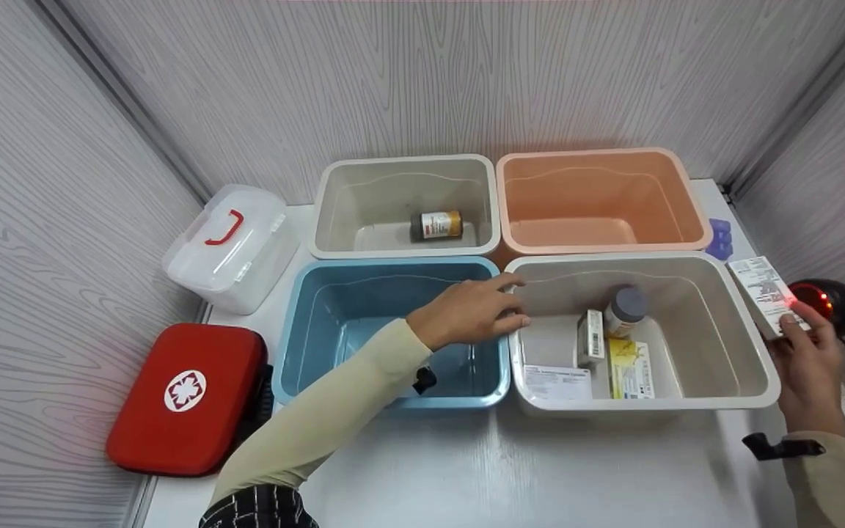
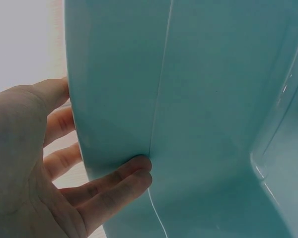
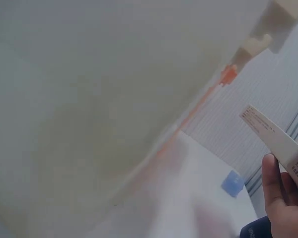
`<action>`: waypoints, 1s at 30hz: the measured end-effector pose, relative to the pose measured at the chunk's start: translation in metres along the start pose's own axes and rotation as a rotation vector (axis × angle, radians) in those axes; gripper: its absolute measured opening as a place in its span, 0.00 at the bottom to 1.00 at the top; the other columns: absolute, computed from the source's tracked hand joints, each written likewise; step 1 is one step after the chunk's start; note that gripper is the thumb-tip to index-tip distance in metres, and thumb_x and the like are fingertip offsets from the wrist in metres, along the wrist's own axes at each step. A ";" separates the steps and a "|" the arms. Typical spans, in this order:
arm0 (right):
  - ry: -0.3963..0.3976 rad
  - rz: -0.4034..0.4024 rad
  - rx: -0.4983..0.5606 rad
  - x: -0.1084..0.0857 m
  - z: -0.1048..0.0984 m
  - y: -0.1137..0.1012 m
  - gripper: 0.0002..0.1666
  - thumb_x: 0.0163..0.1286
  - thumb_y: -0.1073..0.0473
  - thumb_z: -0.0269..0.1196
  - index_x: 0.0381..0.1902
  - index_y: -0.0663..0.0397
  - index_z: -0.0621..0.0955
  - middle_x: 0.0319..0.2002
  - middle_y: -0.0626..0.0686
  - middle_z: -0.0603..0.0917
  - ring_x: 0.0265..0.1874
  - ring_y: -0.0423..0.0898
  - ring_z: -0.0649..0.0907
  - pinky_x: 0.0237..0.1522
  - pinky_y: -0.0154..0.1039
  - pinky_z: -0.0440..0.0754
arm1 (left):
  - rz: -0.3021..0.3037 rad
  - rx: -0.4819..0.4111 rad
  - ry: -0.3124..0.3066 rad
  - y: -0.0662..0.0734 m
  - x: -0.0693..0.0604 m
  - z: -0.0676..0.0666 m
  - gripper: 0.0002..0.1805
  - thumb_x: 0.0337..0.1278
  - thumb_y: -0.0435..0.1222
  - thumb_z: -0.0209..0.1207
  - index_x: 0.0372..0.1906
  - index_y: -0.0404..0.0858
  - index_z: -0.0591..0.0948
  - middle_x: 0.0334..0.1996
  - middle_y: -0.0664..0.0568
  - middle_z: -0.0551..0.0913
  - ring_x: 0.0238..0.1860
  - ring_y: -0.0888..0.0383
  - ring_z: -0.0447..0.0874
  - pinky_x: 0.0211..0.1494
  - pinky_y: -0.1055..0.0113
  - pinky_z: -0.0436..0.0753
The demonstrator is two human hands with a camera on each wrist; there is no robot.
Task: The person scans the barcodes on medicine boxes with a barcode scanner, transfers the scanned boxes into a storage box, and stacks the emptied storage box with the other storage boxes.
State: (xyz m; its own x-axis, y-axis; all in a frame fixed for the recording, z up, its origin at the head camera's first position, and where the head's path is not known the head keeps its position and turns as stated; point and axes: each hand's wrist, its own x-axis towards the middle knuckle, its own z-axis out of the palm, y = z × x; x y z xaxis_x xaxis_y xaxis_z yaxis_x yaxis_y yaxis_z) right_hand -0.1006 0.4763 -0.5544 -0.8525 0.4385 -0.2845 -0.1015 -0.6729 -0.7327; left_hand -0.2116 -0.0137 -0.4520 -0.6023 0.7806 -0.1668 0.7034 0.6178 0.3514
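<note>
My right hand pinches a white printed medicine box beside the right rim of the front white bin; a red light spot falls on the box from a black scanner. In the right wrist view the box sticks up from the fingers. My left hand is over the right side of the blue bin, fingertips near the rim shared with the white bin. The left wrist view has that hand at a blue wall, two fingers on its inner side, holding no item.
Several boxes and a bottle lie in the front white bin. Behind stand a beige bin with one bottle and an orange bin. A clear case and red case stand left; a purple item right.
</note>
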 end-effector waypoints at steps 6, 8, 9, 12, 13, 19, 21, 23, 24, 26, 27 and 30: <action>0.004 0.004 -0.043 0.000 0.001 0.000 0.19 0.79 0.70 0.64 0.62 0.46 0.81 0.51 0.47 0.79 0.38 0.44 0.89 0.39 0.36 0.90 | -0.004 -0.002 0.003 0.000 0.000 0.001 0.24 0.87 0.56 0.50 0.68 0.51 0.85 0.85 0.53 0.66 0.74 0.51 0.79 0.78 0.52 0.78; -0.008 -0.022 -0.034 0.001 0.004 -0.003 0.20 0.79 0.71 0.64 0.63 0.48 0.81 0.52 0.48 0.78 0.39 0.45 0.90 0.40 0.37 0.91 | -0.006 -0.006 0.002 0.000 0.000 0.000 0.24 0.87 0.57 0.50 0.68 0.51 0.85 0.85 0.54 0.66 0.74 0.51 0.79 0.79 0.52 0.77; -0.017 -0.033 -0.028 0.002 0.007 -0.006 0.20 0.79 0.72 0.63 0.63 0.49 0.81 0.53 0.48 0.78 0.39 0.45 0.90 0.40 0.37 0.91 | -0.008 -0.006 0.001 0.000 0.000 0.000 0.24 0.87 0.57 0.50 0.68 0.51 0.86 0.85 0.54 0.66 0.74 0.51 0.79 0.79 0.52 0.77; -0.070 -0.068 0.018 0.006 0.019 -0.021 0.20 0.79 0.75 0.61 0.63 0.53 0.80 0.54 0.51 0.81 0.43 0.48 0.92 0.43 0.40 0.93 | -0.010 -0.009 0.002 0.000 0.000 0.000 0.24 0.86 0.57 0.50 0.68 0.51 0.86 0.85 0.54 0.65 0.74 0.51 0.79 0.79 0.52 0.78; -0.090 -0.076 0.018 0.007 0.024 -0.027 0.21 0.80 0.75 0.60 0.64 0.54 0.80 0.55 0.52 0.81 0.44 0.49 0.93 0.43 0.40 0.93 | -0.007 -0.006 0.003 0.000 0.000 0.000 0.24 0.86 0.56 0.50 0.68 0.51 0.86 0.85 0.54 0.66 0.74 0.51 0.79 0.78 0.52 0.78; -0.228 -0.148 -0.121 0.015 0.063 -0.060 0.21 0.81 0.74 0.59 0.66 0.55 0.78 0.57 0.50 0.82 0.49 0.43 0.91 0.47 0.36 0.92 | 0.019 0.016 0.017 0.000 -0.001 0.000 0.24 0.87 0.55 0.50 0.67 0.49 0.86 0.84 0.52 0.67 0.68 0.53 0.84 0.73 0.54 0.82; -0.303 -0.176 -0.168 0.017 0.078 -0.068 0.21 0.81 0.76 0.57 0.67 0.58 0.77 0.57 0.52 0.83 0.49 0.44 0.91 0.47 0.35 0.91 | 0.020 0.014 0.019 0.000 -0.001 0.001 0.24 0.87 0.56 0.50 0.67 0.49 0.86 0.84 0.52 0.67 0.67 0.53 0.84 0.73 0.54 0.82; -0.362 -0.200 -0.241 0.019 0.094 -0.074 0.22 0.81 0.76 0.58 0.67 0.59 0.77 0.57 0.52 0.83 0.50 0.44 0.90 0.47 0.34 0.91 | 0.018 0.012 0.019 0.000 -0.001 0.000 0.24 0.87 0.56 0.50 0.67 0.48 0.86 0.84 0.52 0.67 0.66 0.53 0.85 0.72 0.54 0.82; -0.388 -0.210 -0.277 0.020 0.102 -0.076 0.22 0.81 0.76 0.58 0.68 0.60 0.77 0.58 0.53 0.82 0.51 0.44 0.90 0.47 0.34 0.90 | 0.015 0.012 0.018 0.000 -0.001 0.000 0.24 0.87 0.56 0.50 0.67 0.48 0.86 0.84 0.52 0.67 0.65 0.53 0.85 0.72 0.54 0.82; -0.426 -0.240 -0.387 0.022 0.118 -0.078 0.23 0.81 0.73 0.60 0.70 0.59 0.77 0.61 0.52 0.79 0.53 0.43 0.86 0.48 0.31 0.89 | 0.012 0.012 0.016 0.000 -0.001 0.000 0.24 0.87 0.56 0.50 0.67 0.48 0.86 0.84 0.52 0.67 0.65 0.53 0.84 0.72 0.54 0.82; -0.431 -0.244 -0.433 0.022 0.126 -0.079 0.23 0.81 0.72 0.61 0.70 0.58 0.77 0.62 0.52 0.77 0.54 0.43 0.84 0.49 0.30 0.88 | 0.009 0.010 0.016 0.000 -0.001 0.000 0.24 0.87 0.56 0.50 0.67 0.48 0.86 0.84 0.52 0.67 0.66 0.53 0.84 0.73 0.54 0.82; -0.464 -0.237 -0.507 0.027 0.152 -0.077 0.24 0.80 0.71 0.63 0.71 0.58 0.77 0.61 0.53 0.75 0.54 0.44 0.81 0.50 0.27 0.86 | 0.005 0.013 0.016 0.000 0.000 0.000 0.24 0.87 0.56 0.50 0.67 0.49 0.86 0.84 0.52 0.67 0.68 0.52 0.83 0.74 0.54 0.82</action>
State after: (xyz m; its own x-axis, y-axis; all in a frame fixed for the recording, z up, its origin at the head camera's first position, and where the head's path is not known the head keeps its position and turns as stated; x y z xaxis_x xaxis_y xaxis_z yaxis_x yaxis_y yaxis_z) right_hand -0.1933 0.4495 -0.4119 -0.9782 0.1647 0.1263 -0.1562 -0.1834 -0.9705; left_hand -0.2108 -0.0137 -0.4522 -0.6043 0.7825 -0.1502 0.7116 0.6148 0.3401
